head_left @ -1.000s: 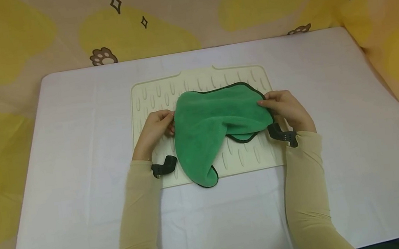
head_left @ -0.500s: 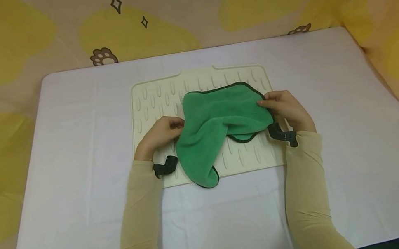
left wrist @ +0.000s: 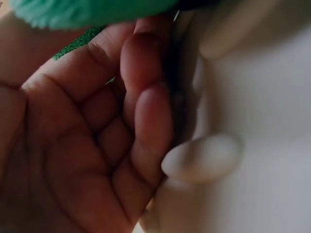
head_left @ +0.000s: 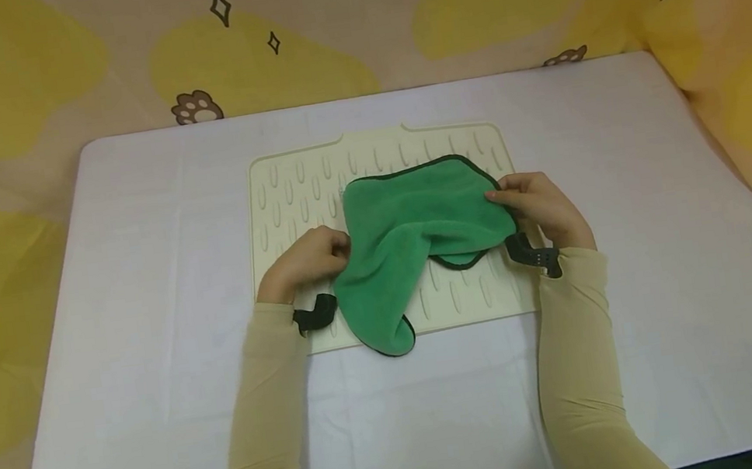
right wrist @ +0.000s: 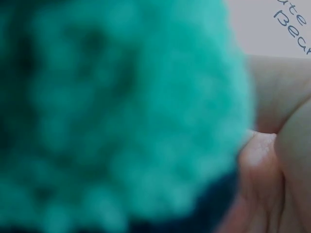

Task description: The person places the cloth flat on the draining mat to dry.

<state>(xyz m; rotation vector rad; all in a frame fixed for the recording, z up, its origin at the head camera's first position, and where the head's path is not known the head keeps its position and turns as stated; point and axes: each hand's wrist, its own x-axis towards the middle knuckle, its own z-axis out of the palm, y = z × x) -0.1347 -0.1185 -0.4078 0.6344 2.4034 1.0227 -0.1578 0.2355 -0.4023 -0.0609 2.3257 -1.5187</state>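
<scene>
Head view: cloth [head_left: 392, 225] crosses near edge of mat [head_left: 456, 299].

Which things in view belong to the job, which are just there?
In the job:
- green cloth
- right hand, pinching its edge
- left hand, at its other side
- pale mat beneath, probably

Just there:
- white tabletop
- patterned backdrop
- black wrist mounts

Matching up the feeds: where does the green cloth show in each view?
Head: the green cloth is at the centre, over the cream mat.
Left wrist: the green cloth shows mainly along the top edge, left of centre.
Right wrist: the green cloth, blurred, fills the left and middle.
Shared landmark: the hand beside it, left hand for left wrist, right hand for right wrist.
</scene>
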